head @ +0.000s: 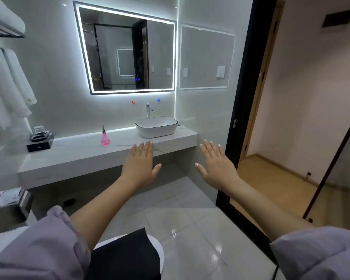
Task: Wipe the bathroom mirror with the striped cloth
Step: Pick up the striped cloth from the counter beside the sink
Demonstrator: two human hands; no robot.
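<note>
White-lit mirror (125,51) hangs on the far wall above the table (85,154), up and left of both flat, empty grips, the left hand (139,166) nearer it than the right hand (216,166), with no striped cloth in view.

glossy tile floor (192,229), marble-look counter (85,152), chrome tap (148,110)
</note>
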